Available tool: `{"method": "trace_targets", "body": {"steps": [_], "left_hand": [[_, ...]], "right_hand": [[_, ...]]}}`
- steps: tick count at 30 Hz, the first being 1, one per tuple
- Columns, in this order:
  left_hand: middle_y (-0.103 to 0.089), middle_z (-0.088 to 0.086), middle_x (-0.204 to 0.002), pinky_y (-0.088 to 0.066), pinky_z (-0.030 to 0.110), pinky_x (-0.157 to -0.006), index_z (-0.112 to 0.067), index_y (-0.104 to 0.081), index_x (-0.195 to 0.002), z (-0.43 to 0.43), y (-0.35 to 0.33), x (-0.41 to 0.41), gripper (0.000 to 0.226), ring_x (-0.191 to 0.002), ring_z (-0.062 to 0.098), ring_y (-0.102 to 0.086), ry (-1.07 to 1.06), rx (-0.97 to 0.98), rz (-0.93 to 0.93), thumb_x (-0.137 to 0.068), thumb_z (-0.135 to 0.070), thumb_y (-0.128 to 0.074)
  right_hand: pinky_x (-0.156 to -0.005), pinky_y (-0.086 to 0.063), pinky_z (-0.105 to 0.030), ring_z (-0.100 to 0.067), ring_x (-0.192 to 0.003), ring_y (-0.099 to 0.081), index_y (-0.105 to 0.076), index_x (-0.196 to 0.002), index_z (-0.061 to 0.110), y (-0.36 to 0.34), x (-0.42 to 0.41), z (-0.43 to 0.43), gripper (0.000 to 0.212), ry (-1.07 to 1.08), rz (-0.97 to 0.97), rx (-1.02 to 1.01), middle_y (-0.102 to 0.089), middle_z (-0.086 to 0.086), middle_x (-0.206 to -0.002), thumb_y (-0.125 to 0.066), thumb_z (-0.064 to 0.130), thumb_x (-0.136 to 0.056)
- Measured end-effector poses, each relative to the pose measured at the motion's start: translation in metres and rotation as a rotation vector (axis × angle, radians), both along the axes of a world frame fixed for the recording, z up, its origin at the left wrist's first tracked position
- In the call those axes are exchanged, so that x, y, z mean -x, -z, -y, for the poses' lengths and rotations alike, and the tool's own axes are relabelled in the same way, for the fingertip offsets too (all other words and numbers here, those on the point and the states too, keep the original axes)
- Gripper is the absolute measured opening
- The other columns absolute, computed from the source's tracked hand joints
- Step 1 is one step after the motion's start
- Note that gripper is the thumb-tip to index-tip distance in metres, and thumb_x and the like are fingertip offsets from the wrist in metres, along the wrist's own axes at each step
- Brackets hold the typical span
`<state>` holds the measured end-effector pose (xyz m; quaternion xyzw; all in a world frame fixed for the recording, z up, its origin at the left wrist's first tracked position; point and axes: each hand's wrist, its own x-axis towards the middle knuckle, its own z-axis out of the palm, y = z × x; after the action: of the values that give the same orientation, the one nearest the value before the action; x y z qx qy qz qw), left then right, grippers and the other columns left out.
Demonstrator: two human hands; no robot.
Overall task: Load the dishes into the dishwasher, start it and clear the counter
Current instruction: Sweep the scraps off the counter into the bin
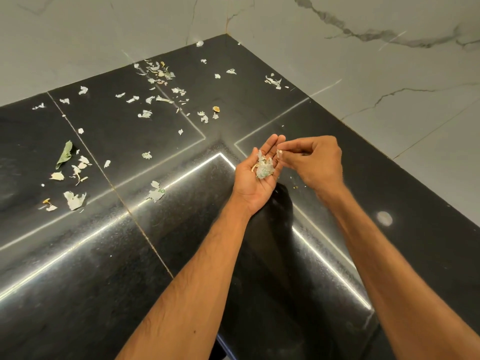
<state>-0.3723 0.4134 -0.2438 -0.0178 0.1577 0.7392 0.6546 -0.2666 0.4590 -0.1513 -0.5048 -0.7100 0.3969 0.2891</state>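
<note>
The right hand [317, 162] pinched a small scrap [279, 153] between thumb and forefinger, just right of the left hand [259, 178]. That hand lay palm up, fingers loosely straight, cradling a heap of scraps [263, 169]. The drop needed only a short move leftward. Other litter [156, 192] lay well left on the counter [181, 242].

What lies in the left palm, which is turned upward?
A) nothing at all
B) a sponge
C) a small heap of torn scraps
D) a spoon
C: the left hand is held palm up with torn scraps heaped in it, while the right hand pinches one more scrap beside its fingers.
</note>
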Motion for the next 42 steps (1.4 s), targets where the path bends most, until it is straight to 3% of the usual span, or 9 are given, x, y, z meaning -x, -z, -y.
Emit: {"method": "trace_targets", "body": {"steps": [6,11,18,23,27,31,34,38,42], "left_hand": [[-0.062,0.013,-0.135,-0.016,0.031,-0.124,-0.002,-0.053,-0.138,0.001,0.000,0.000,0.044,-0.125,0.021,-0.056,-0.007,0.080,-0.017,-0.110,-0.026,-0.030],[-0.061,0.011,-0.136,-0.026,0.036,-0.123,-0.004,-0.056,-0.136,0.001,-0.002,-0.001,0.044,-0.131,0.023,-0.053,-0.012,0.093,-0.034,-0.109,-0.027,-0.030],[-0.054,0.014,-0.144,-0.023,0.040,-0.125,-0.002,-0.052,-0.141,0.000,-0.003,0.000,0.045,-0.142,0.027,-0.045,-0.023,0.055,0.021,-0.110,-0.027,-0.030],[-0.062,0.014,-0.134,-0.028,0.037,-0.123,-0.001,-0.055,-0.136,0.000,-0.003,0.001,0.042,-0.134,0.026,-0.051,-0.035,0.051,0.071,-0.110,-0.024,-0.031],[-0.061,0.014,-0.134,-0.035,0.039,-0.119,-0.001,-0.055,-0.135,0.000,-0.005,0.001,0.042,-0.130,0.029,-0.056,-0.029,0.039,0.081,-0.110,-0.024,-0.031],[-0.061,0.014,-0.134,-0.032,0.038,-0.120,-0.001,-0.056,-0.134,0.000,-0.005,0.001,0.041,-0.130,0.030,-0.055,-0.030,0.046,0.091,-0.110,-0.023,-0.031],[-0.061,0.014,-0.135,-0.033,0.039,-0.120,-0.001,-0.055,-0.135,0.000,-0.004,0.002,0.041,-0.132,0.030,-0.054,-0.026,0.054,0.097,-0.111,-0.023,-0.030],[-0.060,0.014,-0.136,-0.033,0.038,-0.120,-0.001,-0.053,-0.137,0.000,-0.005,0.002,0.042,-0.134,0.031,-0.052,-0.034,0.063,0.115,-0.110,-0.023,-0.031],[-0.060,0.014,-0.136,-0.032,0.038,-0.121,-0.001,-0.053,-0.138,0.001,-0.006,0.001,0.041,-0.135,0.031,-0.052,-0.036,0.063,0.119,-0.110,-0.023,-0.031]], "right_hand": [[-0.065,-0.045,0.001,0.016,-0.070,-0.064,-0.082,-0.098,0.019,0.005,0.015,0.004,0.028,-0.075,0.147,-0.144,-0.075,0.008,-0.086,-0.068,-0.003,-0.087],[-0.069,-0.046,0.002,-0.001,-0.078,-0.068,-0.082,-0.099,0.017,0.007,0.019,0.009,0.029,-0.060,0.173,-0.222,-0.078,0.001,-0.093,-0.065,-0.005,-0.087],[-0.069,-0.055,-0.011,0.000,-0.074,-0.070,-0.082,-0.086,0.022,0.010,0.021,0.010,0.020,-0.018,0.053,-0.323,-0.074,0.011,-0.080,-0.076,0.004,-0.081],[-0.076,-0.053,-0.010,0.003,-0.084,-0.070,-0.082,-0.096,0.024,0.012,0.004,0.008,0.016,0.019,0.028,-0.337,-0.076,0.015,-0.090,-0.073,0.012,-0.090],[-0.085,-0.061,-0.035,-0.006,-0.087,-0.072,-0.080,-0.099,0.027,0.032,-0.033,0.006,0.026,0.186,0.098,-0.242,-0.076,0.012,-0.094,-0.067,0.006,-0.092],[-0.098,-0.045,-0.022,-0.018,-0.109,-0.065,-0.076,-0.112,0.016,0.051,-0.057,0.018,0.038,0.169,0.331,-0.185,-0.071,-0.001,-0.114,-0.055,-0.006,-0.091],[-0.100,-0.030,-0.019,-0.025,-0.123,-0.052,-0.068,-0.127,0.008,0.054,-0.050,0.027,0.037,0.041,0.483,-0.208,-0.059,-0.010,-0.127,-0.052,-0.003,-0.095],[-0.093,-0.033,-0.021,-0.021,-0.118,-0.048,-0.065,-0.125,0.010,0.050,-0.029,0.043,0.029,-0.115,0.490,-0.229,-0.053,-0.008,-0.123,-0.062,0.022,-0.099],[-0.078,-0.034,-0.021,-0.015,-0.098,-0.051,-0.072,-0.099,0.013,0.058,-0.020,0.044,0.014,-0.129,0.463,-0.284,-0.056,-0.002,-0.101,-0.069,0.026,-0.094]]}}
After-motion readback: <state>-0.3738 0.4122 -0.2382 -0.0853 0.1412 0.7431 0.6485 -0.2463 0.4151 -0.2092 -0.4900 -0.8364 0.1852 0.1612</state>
